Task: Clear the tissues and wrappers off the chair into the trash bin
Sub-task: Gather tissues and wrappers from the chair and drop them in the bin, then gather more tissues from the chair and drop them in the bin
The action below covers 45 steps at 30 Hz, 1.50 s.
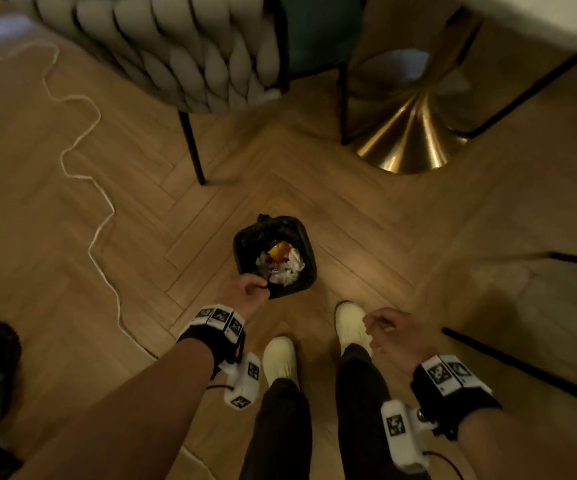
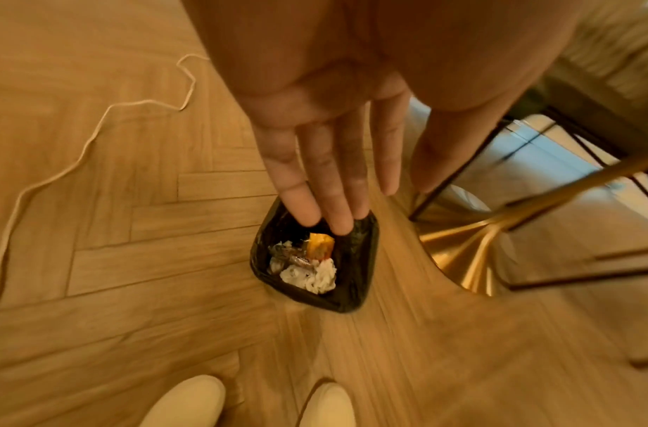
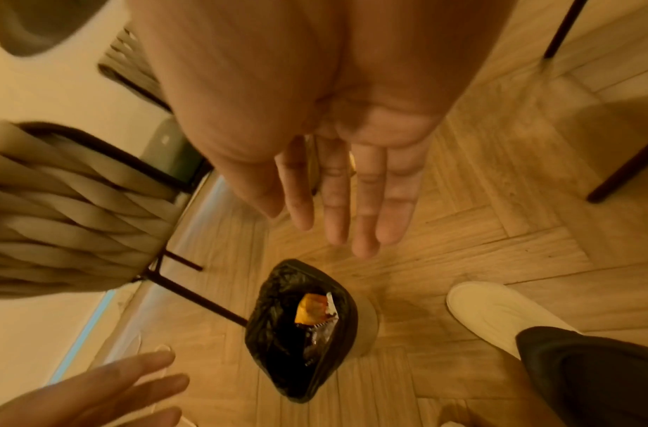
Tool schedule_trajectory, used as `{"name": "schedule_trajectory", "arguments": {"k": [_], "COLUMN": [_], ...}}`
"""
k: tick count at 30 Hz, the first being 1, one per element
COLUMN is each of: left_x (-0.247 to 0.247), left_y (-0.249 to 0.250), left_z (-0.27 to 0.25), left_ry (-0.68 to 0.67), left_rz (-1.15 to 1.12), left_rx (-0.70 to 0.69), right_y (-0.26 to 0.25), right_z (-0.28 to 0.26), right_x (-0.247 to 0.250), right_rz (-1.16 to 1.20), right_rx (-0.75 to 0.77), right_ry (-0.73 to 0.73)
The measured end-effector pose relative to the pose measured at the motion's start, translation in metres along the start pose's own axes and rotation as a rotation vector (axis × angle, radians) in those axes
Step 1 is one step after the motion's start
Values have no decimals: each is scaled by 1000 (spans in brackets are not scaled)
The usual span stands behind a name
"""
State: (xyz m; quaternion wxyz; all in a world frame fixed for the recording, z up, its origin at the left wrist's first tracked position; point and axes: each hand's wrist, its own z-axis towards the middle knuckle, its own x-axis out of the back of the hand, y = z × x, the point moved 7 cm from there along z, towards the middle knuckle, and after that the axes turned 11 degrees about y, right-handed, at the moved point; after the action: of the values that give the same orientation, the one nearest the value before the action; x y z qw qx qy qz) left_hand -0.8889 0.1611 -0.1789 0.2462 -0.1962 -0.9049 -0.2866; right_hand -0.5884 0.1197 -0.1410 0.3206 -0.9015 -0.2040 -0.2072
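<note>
A person is standing over the trash bin, a small bin lined with a black bag, which is sitting on the wooden floor just ahead of the two pale shoes. Crumpled tissues and an orange wrapper are lying inside it. The left hand is hanging directly above the near rim of the bin, its fingers extended, close together and holding nothing. The right hand is hanging to the right of the bin and nearer the body, its fingers likewise straight and empty. The left hand is therefore the nearer of the two to the bin. The chair, with its woven grey back, is standing beyond the bin, up and to the left of both hands; its seat is not showing, so whether litter is remaining there cannot be told. Any further pickup would probably require reaching forward and upward, away from the bin.
</note>
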Motion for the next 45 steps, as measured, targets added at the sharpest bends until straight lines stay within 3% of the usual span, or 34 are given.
{"name": "schedule_trajectory", "arguments": {"k": [7,12,20,26,31,37,41,45], "left_x": [14,-38,-203,-328,-395,-461,-502,-543], "left_y": [84,151,202,212,235,274,308,334], "left_z": [-153,-268,-435,-524,-558,-553,-543,-510], "left_ry": [-162,-300,-464,-509,-553,-558,-546,-507], "left_rz": [292,550,752,929,923,970,888,872], "left_rx": [-286,-582,-906,-976,-965,-1002,-982,-941], "right_y": [29,104,290,413,460,494,516,554], "right_z": [-133,-230,-317,-350,-360,-321,-285,-231], "right_x": [99,176,276,356,417,499,551,564], "right_rz": [52,110,228,353,385,419,537,811], "right_rx": [-71,-187,-317,-371,-396,-457,-532,-691], "right_ry": [97,252,417,526,568,621,671,677]}}
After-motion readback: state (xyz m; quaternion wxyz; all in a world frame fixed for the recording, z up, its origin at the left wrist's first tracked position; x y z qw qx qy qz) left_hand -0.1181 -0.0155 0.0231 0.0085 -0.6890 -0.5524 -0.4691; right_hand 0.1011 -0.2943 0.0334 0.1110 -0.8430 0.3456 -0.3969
